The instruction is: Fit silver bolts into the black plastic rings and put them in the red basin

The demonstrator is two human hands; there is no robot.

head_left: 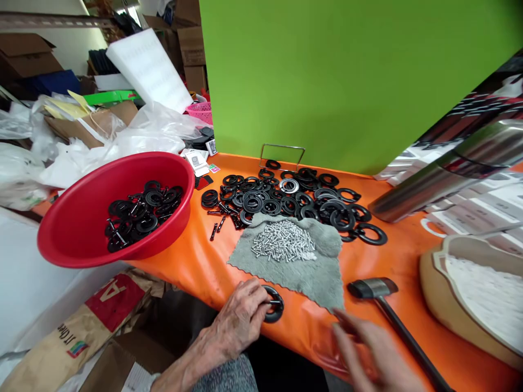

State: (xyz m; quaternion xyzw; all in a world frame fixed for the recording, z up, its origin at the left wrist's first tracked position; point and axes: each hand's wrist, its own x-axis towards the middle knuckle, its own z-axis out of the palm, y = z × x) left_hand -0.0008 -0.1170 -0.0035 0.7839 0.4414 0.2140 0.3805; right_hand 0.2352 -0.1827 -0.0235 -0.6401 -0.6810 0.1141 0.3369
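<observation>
My left hand (pixel 244 311) is closed on a black ring (pixel 279 306) at the front edge of the orange table. A small dark bar lies across the ring's middle, by my fingertips. My right hand (pixel 373 348), blurred by motion, has its fingers apart and holds nothing. It is beside a hammer (pixel 404 329) with a dark handle. Beyond both hands, a grey-green cloth (pixel 314 280) bears a heap of small silver pins (pixel 281 242). Many black rings (pixel 292 204) are piled behind the cloth, with a few short dark bars (pixel 220 224) at their left.
A red basin (pixel 81 188) with more black parts stands at the left. At the right are a beige tub (pixel 437 272) of white bits and a leaning metal cylinder (pixel 441 174). A green panel (pixel 347 81) closes off the back. A thin wire stand (pixel 284 145) stands before it.
</observation>
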